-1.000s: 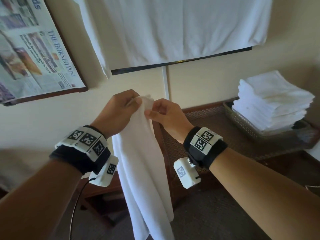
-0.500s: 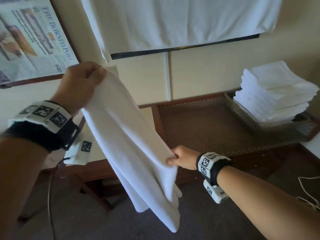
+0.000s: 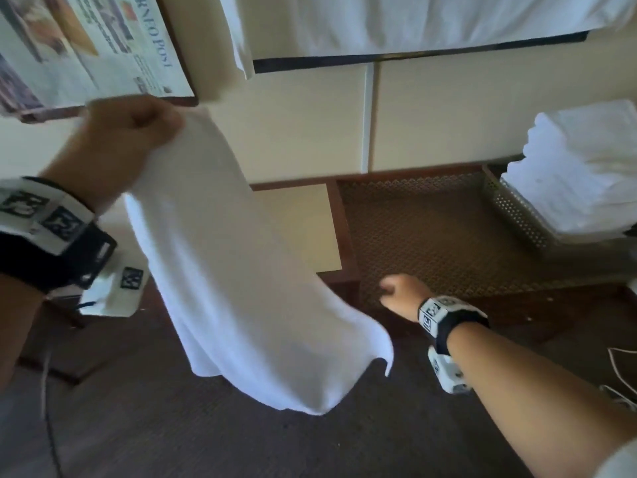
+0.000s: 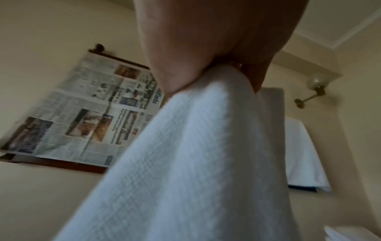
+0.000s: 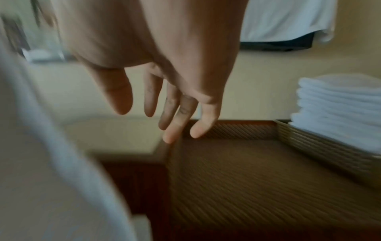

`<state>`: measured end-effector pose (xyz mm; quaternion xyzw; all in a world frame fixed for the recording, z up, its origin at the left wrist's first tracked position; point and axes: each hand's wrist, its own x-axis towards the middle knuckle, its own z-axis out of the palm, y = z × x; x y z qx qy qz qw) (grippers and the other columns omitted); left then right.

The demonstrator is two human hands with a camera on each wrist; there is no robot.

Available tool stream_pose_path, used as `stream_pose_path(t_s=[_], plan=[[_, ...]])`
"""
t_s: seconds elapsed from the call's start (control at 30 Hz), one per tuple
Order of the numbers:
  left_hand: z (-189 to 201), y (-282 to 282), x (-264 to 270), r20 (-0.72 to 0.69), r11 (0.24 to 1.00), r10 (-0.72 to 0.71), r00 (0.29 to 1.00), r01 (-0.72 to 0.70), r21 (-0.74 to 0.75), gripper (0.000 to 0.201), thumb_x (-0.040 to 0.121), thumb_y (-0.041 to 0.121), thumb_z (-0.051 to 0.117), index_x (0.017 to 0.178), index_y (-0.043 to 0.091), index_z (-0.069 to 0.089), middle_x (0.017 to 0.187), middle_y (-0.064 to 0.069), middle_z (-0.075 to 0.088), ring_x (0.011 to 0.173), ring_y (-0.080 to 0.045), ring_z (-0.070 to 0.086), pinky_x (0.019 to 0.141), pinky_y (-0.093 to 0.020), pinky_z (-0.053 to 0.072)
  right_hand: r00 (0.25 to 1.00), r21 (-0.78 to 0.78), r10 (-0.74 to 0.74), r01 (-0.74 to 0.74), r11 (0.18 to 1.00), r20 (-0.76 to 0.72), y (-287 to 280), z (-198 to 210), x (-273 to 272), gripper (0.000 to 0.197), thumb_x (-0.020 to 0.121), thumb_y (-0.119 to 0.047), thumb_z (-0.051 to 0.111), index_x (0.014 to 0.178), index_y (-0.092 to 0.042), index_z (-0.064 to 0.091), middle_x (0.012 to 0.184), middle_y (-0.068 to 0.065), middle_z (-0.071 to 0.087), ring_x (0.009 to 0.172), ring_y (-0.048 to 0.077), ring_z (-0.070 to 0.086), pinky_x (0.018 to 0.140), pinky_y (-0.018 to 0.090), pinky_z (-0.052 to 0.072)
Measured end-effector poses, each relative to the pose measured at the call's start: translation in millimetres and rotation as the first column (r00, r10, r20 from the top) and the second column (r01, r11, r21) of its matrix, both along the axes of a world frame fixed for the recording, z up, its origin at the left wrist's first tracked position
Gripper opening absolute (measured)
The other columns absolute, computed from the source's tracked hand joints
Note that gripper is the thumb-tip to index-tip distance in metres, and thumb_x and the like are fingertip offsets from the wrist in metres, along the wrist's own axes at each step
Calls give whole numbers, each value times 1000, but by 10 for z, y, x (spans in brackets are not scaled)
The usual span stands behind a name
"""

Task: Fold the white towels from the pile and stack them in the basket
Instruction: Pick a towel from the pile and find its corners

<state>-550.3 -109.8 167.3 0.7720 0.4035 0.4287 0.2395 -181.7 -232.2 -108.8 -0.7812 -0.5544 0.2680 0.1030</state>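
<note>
My left hand [image 3: 131,132] is raised at the upper left and pinches the top edge of a white towel [image 3: 234,270], which hangs and swings out toward the lower right. The left wrist view shows the towel [image 4: 195,163] bunched between thumb and fingers. My right hand [image 3: 400,293] is low in the middle, apart from the towel, and holds nothing; in the right wrist view its fingers [image 5: 177,114] hang straight and loose above the patterned table edge. A perforated metal basket [image 3: 517,215] at the right holds a stack of folded white towels [image 3: 586,174].
The brown patterned table top [image 3: 448,243] lies between my right hand and the basket. A cream lower surface [image 3: 296,225] adjoins it on the left. A newspaper on a wooden holder [image 3: 86,46] hangs on the wall; white cloth [image 3: 413,19] covers something above. Dark carpet lies below.
My left hand lifted the towel's top away to the left. My right hand slid down the towel's edge, then let go; the lower end now swings free to the right.
</note>
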Motion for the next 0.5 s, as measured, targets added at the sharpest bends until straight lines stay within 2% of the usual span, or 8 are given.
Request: stream_pose_path(t_s=[0.07,0.13,0.2,0.23,0.3,0.37,0.43,0.5], plan=[[-155,-149,175,-125,993,-116,985,112,-43,13,93,38,64,82,35,69,81,10,65,78,-6,56,78,-28,46,957,225,76,-12,974,-279,283,498,-430,43,85,-20,69,128,-22,62,126,0,66,114,16,62,101,32,48],[-344,-183,180,-252,987,-156,955,142,-74,25,99,27,61,78,39,69,77,14,67,74,1,57,76,-23,47,834,367,253,-66,928,-491,515,1043,-894,50,86,-14,70,133,-23,56,128,0,62,105,11,62,96,28,51],[-511,-66,98,-279,979,-187,942,155,-134,21,99,31,60,80,33,70,80,5,68,76,-6,59,79,-32,49,765,462,400,-151,874,-505,670,1494,-1298,57,88,-16,72,140,-21,49,134,2,58,110,13,60,90,13,47],[-535,-84,42,-284,977,-196,939,164,-134,19,96,38,59,82,30,70,80,1,68,76,-10,59,78,-37,50,749,510,444,-166,844,-492,724,1655,-1463,57,87,-19,73,139,-20,51,133,5,59,114,15,59,91,10,45],[-566,-24,-121,-242,972,-218,945,188,-142,22,90,45,55,84,29,70,81,-2,68,75,-17,61,74,-42,50,734,575,474,-140,806,-486,795,1877,-1739,41,88,-22,73,127,-16,63,122,9,66,113,16,62,97,23,48],[-527,62,-307,-216,971,-221,951,194,-136,26,88,49,54,86,30,71,84,-3,70,81,-24,65,75,-43,52,742,621,482,-113,776,-467,861,2003,-1963,23,91,-18,70,111,-9,71,106,11,72,98,12,66,92,33,51],[-460,136,-479,-187,972,-222,957,202,-123,24,91,47,56,85,29,71,83,-3,69,80,-24,64,75,-41,51,738,653,473,-58,755,-481,948,2083,-2166,17,91,-11,68,106,-2,72,97,8,73,89,7,65,87,28,52],[-409,230,-625,-133,980,-190,973,181,-78,19,97,34,61,83,29,71,82,-3,69,76,-19,62,73,-39,51,755,680,454,-13,733,-474,1034,2180,-2360,17,91,-7,67,107,1,70,96,5,71,87,4,64,85,23,52]])
